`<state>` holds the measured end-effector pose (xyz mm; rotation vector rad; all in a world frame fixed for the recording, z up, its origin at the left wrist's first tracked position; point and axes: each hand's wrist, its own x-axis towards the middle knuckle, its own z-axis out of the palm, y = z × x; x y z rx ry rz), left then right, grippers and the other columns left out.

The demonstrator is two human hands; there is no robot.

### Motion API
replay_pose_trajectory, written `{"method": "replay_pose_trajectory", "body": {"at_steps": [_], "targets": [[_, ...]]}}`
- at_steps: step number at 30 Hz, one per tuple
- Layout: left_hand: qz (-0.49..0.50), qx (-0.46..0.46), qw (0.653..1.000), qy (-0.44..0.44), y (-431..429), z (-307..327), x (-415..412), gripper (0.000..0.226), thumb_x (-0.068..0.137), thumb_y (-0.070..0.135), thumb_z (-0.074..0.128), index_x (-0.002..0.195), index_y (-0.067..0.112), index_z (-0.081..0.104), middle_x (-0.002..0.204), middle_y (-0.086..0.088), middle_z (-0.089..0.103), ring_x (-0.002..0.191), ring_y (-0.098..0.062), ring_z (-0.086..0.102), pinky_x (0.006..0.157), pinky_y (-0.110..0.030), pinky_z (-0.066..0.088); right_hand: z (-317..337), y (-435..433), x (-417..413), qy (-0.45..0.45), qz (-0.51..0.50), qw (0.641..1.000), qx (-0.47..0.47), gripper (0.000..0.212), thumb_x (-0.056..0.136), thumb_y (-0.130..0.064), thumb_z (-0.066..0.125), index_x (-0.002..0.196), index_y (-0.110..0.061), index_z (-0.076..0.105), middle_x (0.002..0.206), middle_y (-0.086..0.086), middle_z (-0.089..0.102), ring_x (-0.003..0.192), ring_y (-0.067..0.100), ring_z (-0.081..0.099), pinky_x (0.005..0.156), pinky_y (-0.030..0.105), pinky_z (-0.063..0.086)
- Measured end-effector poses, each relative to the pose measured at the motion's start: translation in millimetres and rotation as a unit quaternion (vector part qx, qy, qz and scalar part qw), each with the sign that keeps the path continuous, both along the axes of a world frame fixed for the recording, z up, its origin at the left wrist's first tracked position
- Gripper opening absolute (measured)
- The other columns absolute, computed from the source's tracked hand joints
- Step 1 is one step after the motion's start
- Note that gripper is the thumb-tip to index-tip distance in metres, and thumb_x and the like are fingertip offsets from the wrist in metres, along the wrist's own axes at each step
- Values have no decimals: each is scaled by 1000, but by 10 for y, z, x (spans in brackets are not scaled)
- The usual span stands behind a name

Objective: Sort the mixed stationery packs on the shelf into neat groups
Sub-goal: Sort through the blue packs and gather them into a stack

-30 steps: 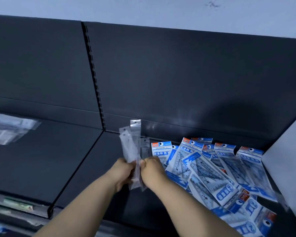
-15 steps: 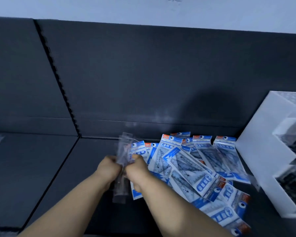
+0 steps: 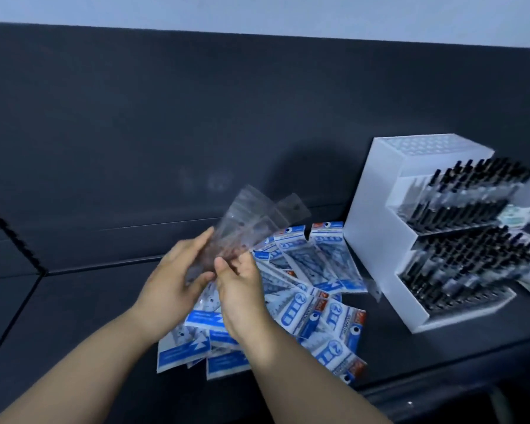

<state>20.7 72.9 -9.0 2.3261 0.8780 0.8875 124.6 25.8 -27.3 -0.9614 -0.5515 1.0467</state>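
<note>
Operator: Clear packs (image 3: 251, 228), upright in both fists a second ago, now tilt right and fan apart. My view has swung right too, bringing a white pen display (image 3: 377, 240) into frame on the shelf (image 3: 74, 316).

Desk: Who holds what?

Operator: Both hands grasp the same bundle. My left hand (image 3: 178, 286) clamps its lower part between thumb and long fingers. My right hand (image 3: 242, 295) pinches the near edge. Neither hand is free.

Desk: Where does the bundle sit?

Operator: Raised off the shelf, it rises up and to the right from between the two hands, its top ends splayed against the dark back panel (image 3: 257, 117). Directly below the hands and spreading right lies the loose heap of blue packs (image 3: 312, 289), overlapping at all angles, its far right edge just beside the display.

Desk: What could go wrong?

Operator: I judge the film slippery. Fanned like this, one pack could slide out of the pinch and drop into the blue heap, mixing the kinds again. How many are in the fan I cannot tell, because blur hides it. Setting them down to the right risks nudging the display, which is crowded with dark pens (image 3: 459, 215). The bare shelf to the left looks the safer spot for a group, and the blue heap is not yet sorted.
</note>
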Motion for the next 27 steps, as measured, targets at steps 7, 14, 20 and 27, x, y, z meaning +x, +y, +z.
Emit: {"method": "replay_pose_trajectory", "body": {"at_steps": [7, 14, 20, 27], "targets": [[35, -31, 976, 212, 58, -231, 240, 45, 86, 29, 62, 127, 39, 46, 115, 10, 64, 103, -16, 60, 84, -31, 49, -89, -297, 572, 69, -63, 995, -44, 21, 96, -20, 51, 117, -20, 53, 117, 3, 61, 106, 14, 57, 85, 29, 44], [-17, 39, 945, 324, 146, -309, 196, 44, 91, 29, 52, 132, 41, 42, 128, 15, 53, 115, -11, 52, 89, -22, 42, 16, -408, 1962, -382, -191, 843, -327, 30, 95, -6, 45, 123, -2, 52, 123, 17, 56, 117, 31, 53, 90, 31, 40], [-54, 41, 952, 297, 64, -481, 231, 51, 91, 14, 52, 139, 29, 40, 129, 10, 44, 118, -14, 47, 97, -21, 38, -246, -331, 2191, -706, 53, 500, -498, 31, 95, -15, 43, 123, -7, 53, 131, 12, 53, 117, 30, 53, 90, 37, 46], [-69, 48, 959, 272, 0, -612, 198, 80, 76, -6, 49, 145, 28, 30, 119, 8, 47, 115, -16, 44, 96, -20, 30, -291, -223, 2299, -689, 75, 489, -530, 40, 89, -37, 49, 119, -9, 53, 123, 12, 58, 110, 30, 56, 87, 34, 49]]}}
